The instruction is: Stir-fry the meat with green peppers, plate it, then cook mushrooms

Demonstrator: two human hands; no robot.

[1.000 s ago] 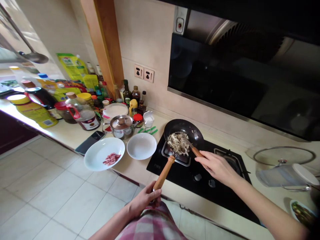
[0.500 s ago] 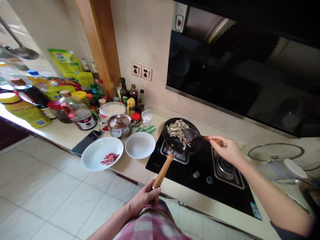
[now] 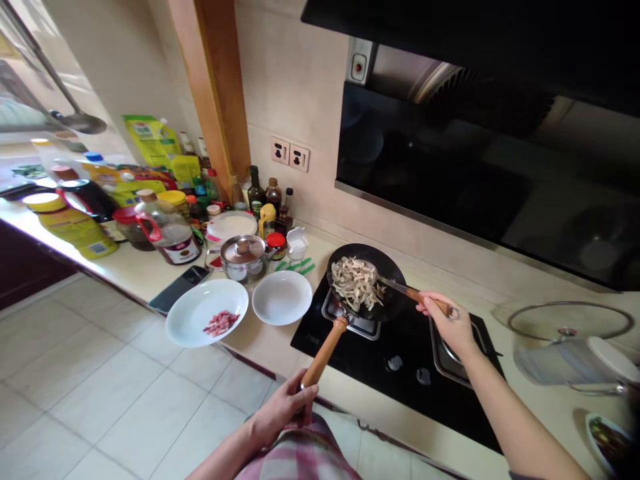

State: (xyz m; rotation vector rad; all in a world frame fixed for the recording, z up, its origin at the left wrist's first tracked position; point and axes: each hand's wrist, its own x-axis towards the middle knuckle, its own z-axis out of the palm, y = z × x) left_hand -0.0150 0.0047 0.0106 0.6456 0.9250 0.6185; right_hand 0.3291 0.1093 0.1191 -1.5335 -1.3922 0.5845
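Note:
A black frying pan (image 3: 395, 267) sits over the left burner of the stove. My left hand (image 3: 285, 403) is closed round the end of its wooden handle. In the pan lies a heap of pale greyish strips (image 3: 356, 285), perhaps torn mushrooms. My right hand (image 3: 450, 321) grips the wooden handle of a metal spatula (image 3: 397, 285), whose blade is in among the strips and partly hidden by them. Left of the stove are a white bowl (image 3: 282, 297) and a white plate (image 3: 187, 313) holding small pieces of raw red meat (image 3: 221, 323).
A lidded steel pot (image 3: 244, 260), bottles and jars crowd the counter's left. A phone (image 3: 180, 287) lies behind the plate. To the right are a glass lid (image 3: 567, 332), a pitcher (image 3: 555, 363) and a second burner (image 3: 455, 357). The range hood (image 3: 450, 167) overhangs the stove.
The strips are now spread wider over the pan's middle, and the spatula blade has gone in under or among them. My left hand keeps its hold. The view has shifted slightly.

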